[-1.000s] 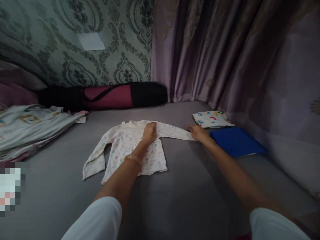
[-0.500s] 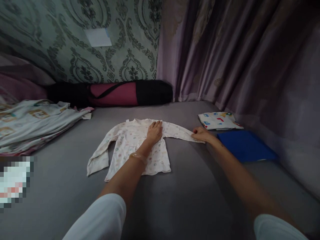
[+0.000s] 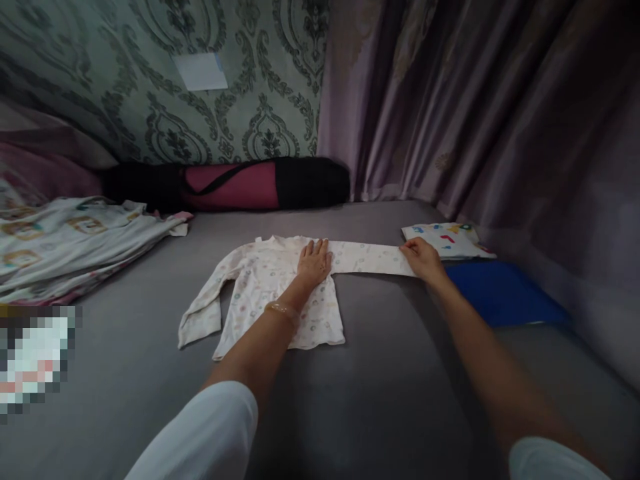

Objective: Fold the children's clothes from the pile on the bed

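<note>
A small white long-sleeved shirt (image 3: 265,280) with a faint printed pattern lies spread on the grey bed surface (image 3: 380,387). Pressed flat on its upper right part, near the shoulder, is my left hand (image 3: 315,262), fingers stretched out. My right hand (image 3: 423,259) pinches the cuff end of the right-hand sleeve (image 3: 367,258), which is pulled straight out sideways. The other sleeve (image 3: 203,317) bends down toward the lower left and is creased. My left forearm covers part of the shirt's front.
Beyond my right hand lie a folded white printed cloth (image 3: 453,239) and a folded blue cloth (image 3: 507,293). A black and maroon long bag (image 3: 230,185) rests along the patterned wall. Rumpled printed fabric (image 3: 75,240) lies at left; purple curtains (image 3: 400,100) hang at right.
My right hand has moved slightly up and outward with the cuff, so the sleeve now runs straighter and looks wider. My left hand stays flat on the shirt.
</note>
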A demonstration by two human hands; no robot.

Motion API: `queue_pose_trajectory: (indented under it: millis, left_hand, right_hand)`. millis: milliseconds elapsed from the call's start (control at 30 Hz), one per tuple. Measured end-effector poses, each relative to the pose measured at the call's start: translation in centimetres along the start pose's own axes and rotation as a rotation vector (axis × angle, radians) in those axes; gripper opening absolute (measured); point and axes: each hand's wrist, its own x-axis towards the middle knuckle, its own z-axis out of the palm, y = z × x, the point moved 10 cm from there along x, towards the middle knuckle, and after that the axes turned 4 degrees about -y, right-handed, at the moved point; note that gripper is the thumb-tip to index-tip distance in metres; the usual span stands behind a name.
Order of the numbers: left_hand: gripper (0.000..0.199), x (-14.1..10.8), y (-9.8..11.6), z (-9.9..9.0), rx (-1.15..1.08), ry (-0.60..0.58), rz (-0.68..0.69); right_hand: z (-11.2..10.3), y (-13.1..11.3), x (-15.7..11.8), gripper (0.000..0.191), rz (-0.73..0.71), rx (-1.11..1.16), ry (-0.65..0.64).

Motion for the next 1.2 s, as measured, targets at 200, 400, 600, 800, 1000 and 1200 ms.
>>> queue_pose_trajectory:
  millis: [200, 400, 600, 800, 1000, 1200]
  left_hand:
    - [0.058, -0.2, 0.2, -0.2, -0.018, 0.002, 0.017]
    - [0.056, -0.3, 0.4, -0.4, -0.025, -0.002, 0.022]
    - [0.056, -0.1, 0.2, -0.1, -0.019, -0.005, 0.014]
    - [0.056, -0.1, 0.4, -0.1, 0.01, -0.015, 0.022]
    - [0.054, -0.2, 0.4, 0.4, 0.042, -0.06, 0.05]
    - [0.054, -0.2, 0.3, 0.2, 0.034, 0.033, 0.042]
  right_hand:
    - [0.4, 0.9, -2.7, 0.031, 0.248, -0.147, 0.118]
    - [-0.2, -0.5, -3.6, 0.032, 0.243, -0.284, 0.148]
    - [-1.1, -1.5, -3.5, 0.039, 0.263, -0.381, 0.185]
    - [2.5, -12.4, -0.2, 0.044, -0.093, -0.311, 0.098]
    - [5.8, -18.3, 1.0, 0.047, -0.179, -0.134, 0.023]
    - [6.6, -14.4, -0.3, 0.056, -0.1, -0.111, -0.019]
